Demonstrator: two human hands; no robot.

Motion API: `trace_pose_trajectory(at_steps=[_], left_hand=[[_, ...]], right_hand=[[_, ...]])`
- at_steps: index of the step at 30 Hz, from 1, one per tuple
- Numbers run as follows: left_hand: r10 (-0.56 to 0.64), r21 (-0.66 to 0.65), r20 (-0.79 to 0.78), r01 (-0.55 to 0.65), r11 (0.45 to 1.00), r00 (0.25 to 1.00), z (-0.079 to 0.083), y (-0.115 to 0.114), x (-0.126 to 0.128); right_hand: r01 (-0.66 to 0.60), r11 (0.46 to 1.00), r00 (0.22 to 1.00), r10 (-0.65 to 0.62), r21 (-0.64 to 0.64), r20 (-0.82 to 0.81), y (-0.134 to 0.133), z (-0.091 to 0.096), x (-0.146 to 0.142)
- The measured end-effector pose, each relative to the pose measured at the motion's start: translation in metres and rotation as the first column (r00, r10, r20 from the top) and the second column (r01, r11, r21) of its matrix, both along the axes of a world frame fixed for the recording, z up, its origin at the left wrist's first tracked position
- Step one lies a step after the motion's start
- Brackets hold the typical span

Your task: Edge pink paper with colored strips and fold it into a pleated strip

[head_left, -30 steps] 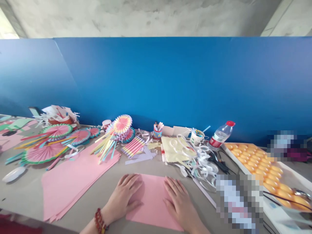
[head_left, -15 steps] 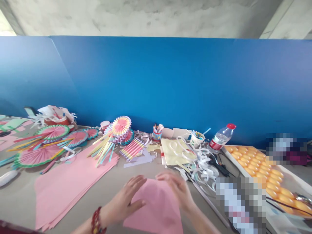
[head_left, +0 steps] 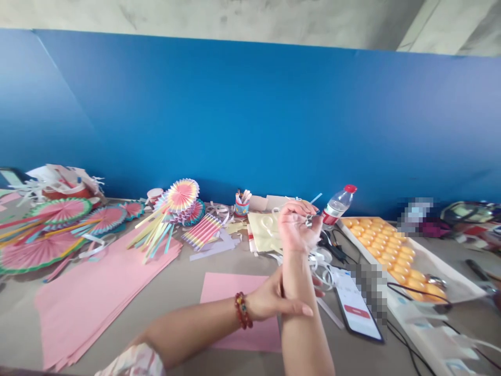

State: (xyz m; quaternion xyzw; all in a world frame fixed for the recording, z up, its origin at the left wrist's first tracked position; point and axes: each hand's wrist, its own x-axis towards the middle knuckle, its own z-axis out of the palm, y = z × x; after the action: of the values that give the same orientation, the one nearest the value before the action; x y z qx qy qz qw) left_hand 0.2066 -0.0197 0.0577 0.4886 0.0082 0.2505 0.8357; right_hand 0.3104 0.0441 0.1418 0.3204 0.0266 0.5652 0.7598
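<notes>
My left hand (head_left: pixel 270 298), with a red beaded bracelet (head_left: pixel 243 310) at its wrist, is wrapped round my right forearm (head_left: pixel 300 324). Raised palm-out above the table, my right hand (head_left: pixel 298 227) has loosely curled fingers with nothing visible in them; a silver ring shows on one finger. Beneath both arms a pink sheet of paper (head_left: pixel 223 286) lies flat and partly covered. A larger stack of pink paper (head_left: pixel 94 292) spreads to the left. Behind my right hand are a pale yellow sheet (head_left: pixel 260 232) and curled white paper strips (head_left: pixel 323 271).
Folded paper fans (head_left: pixel 182 196) and coloured sticks stand at the left and centre back. A pen cup (head_left: pixel 241 204) sits against the blue partition (head_left: pixel 219 115). To the right are a water bottle (head_left: pixel 337 206), a phone (head_left: pixel 358 303), a tray of orange domed pieces (head_left: pixel 381 250) and cables.
My hands have left the pink sheet, which now lies flat. The right hand has risen and turned palm-out; the left has taken hold of the right forearm. The view has swung right.
</notes>
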Motion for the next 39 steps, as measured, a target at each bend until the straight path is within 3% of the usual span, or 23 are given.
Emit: trace_pose_trajectory(at_steps=[3, 8, 10, 12, 13, 14, 16, 17, 18, 22, 24, 26, 27, 28, 29, 30, 31, 34, 39], left_hand=[[0.161, -0.055, -0.014, -0.162, 0.985, 0.987, -0.001, -0.013, 0.003], [0.312, -0.038, -0.088, -0.316, 0.948, 0.946, -0.012, -0.023, 0.004], [0.355, -0.055, -0.116, -0.363, 0.93, 0.928, -0.016, -0.025, 0.004], [0.352, -0.13, -0.111, -0.364, 0.922, 0.93, -0.016, -0.026, 0.003], [0.33, -0.183, -0.103, -0.344, 0.921, 0.938, -0.015, -0.026, 0.002], [0.299, -0.242, -0.094, -0.313, 0.918, 0.95, -0.013, -0.025, 0.001], [0.228, -0.365, -0.072, -0.238, 0.9, 0.971, -0.011, -0.02, -0.004], [0.196, -0.427, -0.066, -0.205, 0.881, 0.978, -0.011, -0.016, -0.006], [0.169, -0.491, -0.063, -0.178, 0.853, 0.984, -0.011, -0.012, -0.009], [0.113, -0.688, -0.118, -0.163, 0.707, 0.987, -0.019, 0.005, -0.025], [0.126, -0.687, -0.121, -0.175, 0.705, 0.985, -0.022, 0.011, -0.04], [0.218, -0.519, -0.126, -0.252, 0.817, 0.968, -0.024, 0.02, -0.062], [0.301, -0.31, -0.169, -0.341, 0.887, 0.938, -0.025, 0.028, -0.076], [0.43, 0.024, -0.238, -0.438, 0.899, 0.871, -0.026, 0.037, -0.091], [0.614, 0.452, -0.294, -0.46, 0.765, 0.732, -0.028, 0.047, -0.106], [0.793, 0.811, -0.273, -0.313, 0.494, 0.545, -0.03, 0.059, -0.12], [0.846, 0.886, -0.253, -0.239, 0.398, 0.47, -0.032, 0.072, -0.133], [0.901, 0.965, -0.222, -0.047, 0.257, 0.372, -0.043, 0.102, -0.154], [0.951, 0.961, -0.167, 0.258, 0.098, 0.26, -0.059, 0.114, -0.146]], right_hand=[[0.027, 1.0, 1.0, -0.027, -0.013, 0.004, 0.003, -0.004, 0.003], [0.084, 0.988, 0.992, -0.071, -0.131, 0.103, 0.014, -0.013, 0.002], [0.156, 0.966, 0.971, -0.111, -0.208, 0.213, 0.019, -0.019, 0.0], [0.283, 0.925, 0.892, -0.157, -0.252, 0.423, 0.021, -0.025, -0.004], [0.368, 0.896, 0.808, -0.176, -0.248, 0.563, 0.022, -0.029, -0.007], [0.477, 0.854, 0.661, -0.194, -0.207, 0.725, 0.021, -0.033, -0.011], [0.662, 0.75, 0.226, -0.187, -0.01, 0.956, 0.017, -0.042, -0.02], [0.708, 0.69, -0.048, -0.166, 0.151, 0.985, 0.014, -0.048, -0.025], [0.693, 0.678, -0.199, -0.147, 0.245, 0.969, 0.011, -0.054, -0.03], [0.502, 0.746, -0.529, -0.136, 0.438, 0.837, -0.004, -0.077, -0.037], [0.42, 0.756, -0.631, -0.154, 0.502, 0.76, -0.011, -0.087, -0.029], [0.345, 0.745, -0.733, -0.166, 0.571, 0.659, -0.018, -0.096, -0.014], [0.241, 0.689, -0.866, -0.166, 0.684, 0.472, -0.022, -0.1, -0.005], [0.151, 0.626, -0.949, -0.125, 0.765, 0.289, -0.026, -0.104, 0.005], [0.083, 0.589, -0.987, -0.063, 0.804, 0.148, -0.029, -0.108, 0.013], [0.059, 0.565, -0.998, 0.014, 0.823, 0.062, -0.033, -0.111, 0.02], [0.056, 0.549, -0.997, 0.077, 0.834, 0.017, -0.036, -0.115, 0.025], [0.098, 0.567, -0.988, 0.151, 0.818, 0.013, -0.043, -0.121, 0.027], [0.079, 0.666, -0.997, 0.06, 0.742, 0.052, -0.054, -0.12, 0.015]])
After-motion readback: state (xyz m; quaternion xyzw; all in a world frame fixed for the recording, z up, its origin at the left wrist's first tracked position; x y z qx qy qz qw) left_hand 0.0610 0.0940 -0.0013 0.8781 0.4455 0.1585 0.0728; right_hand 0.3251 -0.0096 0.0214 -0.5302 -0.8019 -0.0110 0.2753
